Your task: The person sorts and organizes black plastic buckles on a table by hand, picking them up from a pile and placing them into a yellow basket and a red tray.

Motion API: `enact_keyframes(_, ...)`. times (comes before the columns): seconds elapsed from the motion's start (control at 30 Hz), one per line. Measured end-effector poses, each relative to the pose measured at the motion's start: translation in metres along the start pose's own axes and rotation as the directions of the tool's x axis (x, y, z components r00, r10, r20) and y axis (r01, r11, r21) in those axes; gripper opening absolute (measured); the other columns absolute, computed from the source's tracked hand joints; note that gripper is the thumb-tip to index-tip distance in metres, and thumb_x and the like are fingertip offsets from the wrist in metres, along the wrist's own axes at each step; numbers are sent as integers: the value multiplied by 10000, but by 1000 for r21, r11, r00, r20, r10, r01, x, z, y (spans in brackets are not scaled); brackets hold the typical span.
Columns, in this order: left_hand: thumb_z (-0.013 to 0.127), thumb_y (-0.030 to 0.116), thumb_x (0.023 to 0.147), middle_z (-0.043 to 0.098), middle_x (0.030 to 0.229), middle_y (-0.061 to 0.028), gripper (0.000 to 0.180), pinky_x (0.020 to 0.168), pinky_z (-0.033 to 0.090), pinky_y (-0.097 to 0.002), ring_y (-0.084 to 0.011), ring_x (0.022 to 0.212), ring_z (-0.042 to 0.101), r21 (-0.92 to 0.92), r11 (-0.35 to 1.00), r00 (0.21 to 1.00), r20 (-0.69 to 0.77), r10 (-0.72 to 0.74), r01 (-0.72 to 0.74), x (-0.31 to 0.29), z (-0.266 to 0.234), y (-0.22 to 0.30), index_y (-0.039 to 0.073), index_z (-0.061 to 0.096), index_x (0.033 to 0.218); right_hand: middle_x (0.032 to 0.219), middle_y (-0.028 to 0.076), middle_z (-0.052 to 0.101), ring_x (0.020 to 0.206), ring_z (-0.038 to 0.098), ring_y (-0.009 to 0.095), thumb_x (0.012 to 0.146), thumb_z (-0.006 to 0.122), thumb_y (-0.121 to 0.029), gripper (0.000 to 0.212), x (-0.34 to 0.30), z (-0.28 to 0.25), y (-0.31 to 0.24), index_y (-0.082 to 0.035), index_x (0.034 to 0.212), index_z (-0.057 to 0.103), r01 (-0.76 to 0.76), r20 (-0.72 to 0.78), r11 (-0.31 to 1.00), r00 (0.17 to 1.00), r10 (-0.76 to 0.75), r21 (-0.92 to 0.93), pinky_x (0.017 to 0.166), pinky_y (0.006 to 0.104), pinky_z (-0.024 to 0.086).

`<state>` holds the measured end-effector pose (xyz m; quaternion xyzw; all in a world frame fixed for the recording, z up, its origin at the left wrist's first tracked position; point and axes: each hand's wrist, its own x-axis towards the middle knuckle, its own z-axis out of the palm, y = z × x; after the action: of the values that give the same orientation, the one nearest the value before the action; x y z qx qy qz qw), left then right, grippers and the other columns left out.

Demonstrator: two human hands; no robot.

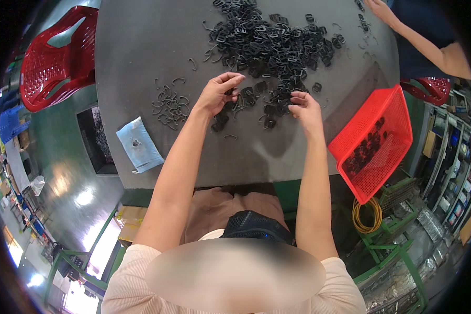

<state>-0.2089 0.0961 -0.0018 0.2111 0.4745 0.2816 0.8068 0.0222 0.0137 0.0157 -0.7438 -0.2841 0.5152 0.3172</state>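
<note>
My left hand (218, 95) is over the near edge of a heap of small black buckle-like pieces (269, 44). Its fingers curl together with the thumb, and a small dark thing shows between them, too small to name. To the right, my right hand (306, 112) touches a smaller cluster of the black pieces (275, 102). Its thumb and fingers close in on that cluster; what they grip cannot be made out. Thin dark bent wire hooks (170, 106) lie in a loose pile left of my left hand.
A red perforated basket (372, 149) with dark pieces inside tilts at the table's right edge. A light-blue cloth pouch (140, 145) lies at the left edge of the grey table (235, 162). At the far right another person's arm (418, 44) reaches in. A red chair (60, 60) stands left.
</note>
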Motion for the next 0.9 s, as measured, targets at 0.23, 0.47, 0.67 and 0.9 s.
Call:
enact_keyframes(0.23, 702, 222, 737, 577, 770, -87, 240, 616, 455, -319, -219, 708, 561, 878, 446, 876, -72, 477, -171, 10, -7, -29, 21, 641, 855, 931, 45, 586, 780, 568, 113, 742, 605, 61, 346, 2, -17, 15, -50, 1067, 559, -203, 264, 828, 962, 69, 523, 610, 234, 447)
enact_keyframes(0.47, 694, 147, 727, 602, 778, -109, 177, 643, 453, -344, -235, 714, 580, 866, 495, 952, -96, 292, -64, -8, 8, -31, 15, 608, 808, 807, 25, 573, 732, 569, 122, 819, 561, -141, 182, -2, 9, -11, -57, 979, 581, -286, 341, 563, 940, 7, 775, 606, 241, 438)
enact_keyframes(0.67, 619, 121, 805, 600, 831, -31, 195, 597, 440, -211, -84, 705, 547, 410, 898, 985, 16, 170, -162, -39, -19, -2, 37, 581, 978, 753, -9, 523, 669, 549, 110, 825, 546, -176, 100, 39, 46, -26, -80, 800, 548, -134, 277, 989, 954, 112, 62, 557, 229, 405)
enact_keyframes(0.9, 563, 153, 817, 579, 885, -20, 195, 628, 472, -275, -123, 767, 566, -30, 995, 995, 20, 98, -97, -40, -44, -2, 61, 596, 985, 787, 55, 597, 669, 592, 160, 837, 534, -176, 146, 22, 24, -30, -56, 920, 545, -351, 559, 703, 825, -81, 619, 547, 246, 441)
